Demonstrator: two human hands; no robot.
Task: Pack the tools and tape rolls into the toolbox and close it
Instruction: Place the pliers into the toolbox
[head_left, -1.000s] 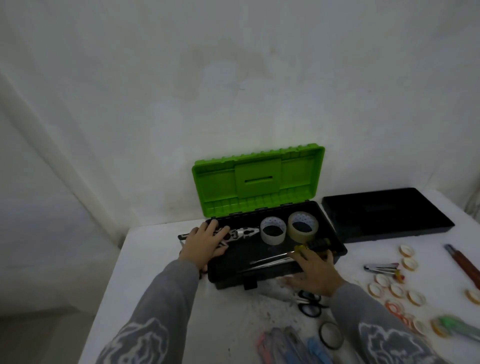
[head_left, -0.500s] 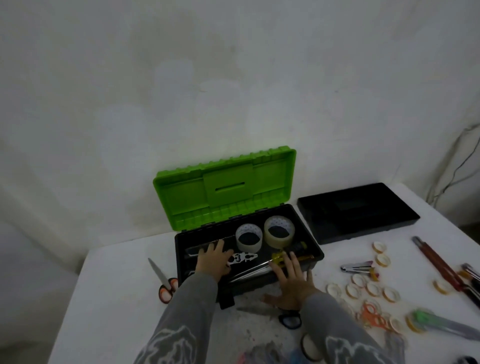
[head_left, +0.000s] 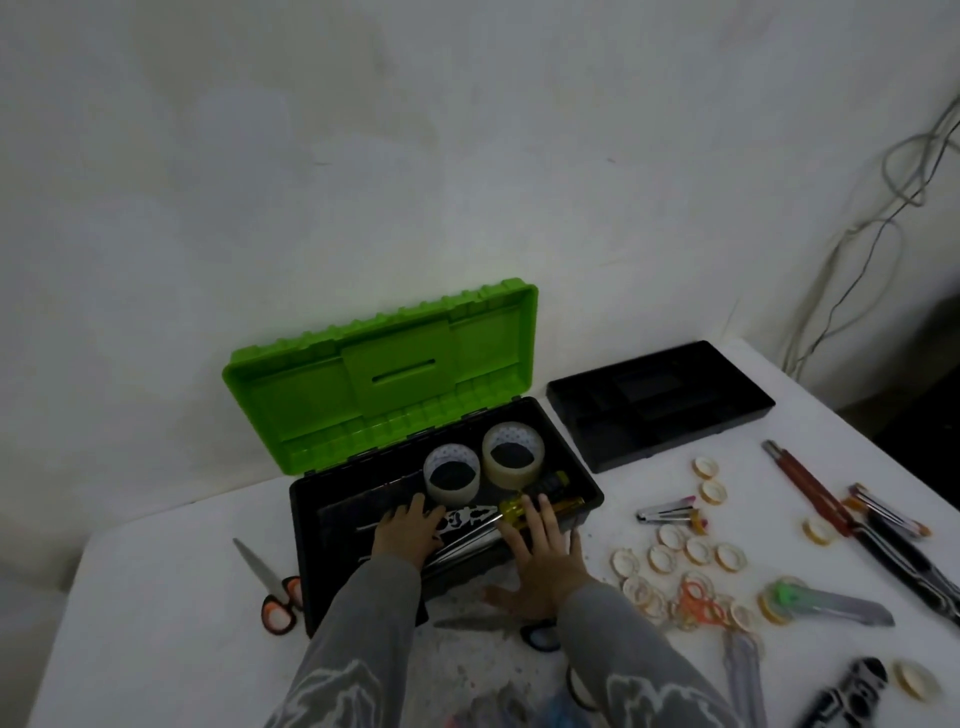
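A black toolbox (head_left: 589, 496) with its green lid (head_left: 384, 379) raised stands on the white table. Inside stand two tape rolls (head_left: 451, 474) side by side, with pliers (head_left: 470, 517) and a yellow-handled screwdriver (head_left: 540, 505) lying in front of them. My left hand (head_left: 408, 530) rests flat inside the box on the tools near the pliers. My right hand (head_left: 540, 556) lies spread over the box's front edge, fingertips touching the screwdriver. Neither hand grips anything.
A black tray insert (head_left: 660, 402) lies right of the box. Orange-handled scissors (head_left: 270, 587) lie left of it, black-handled scissors (head_left: 498, 623) in front. Several small tape rolls (head_left: 680, 551), rubber bands (head_left: 696, 603), cutters and long tools (head_left: 810, 488) scatter across the right side.
The view has shifted, so the box sits lower and more to the left. My left hand moved from the box's left edge to inside the box; orange scissors became visible.
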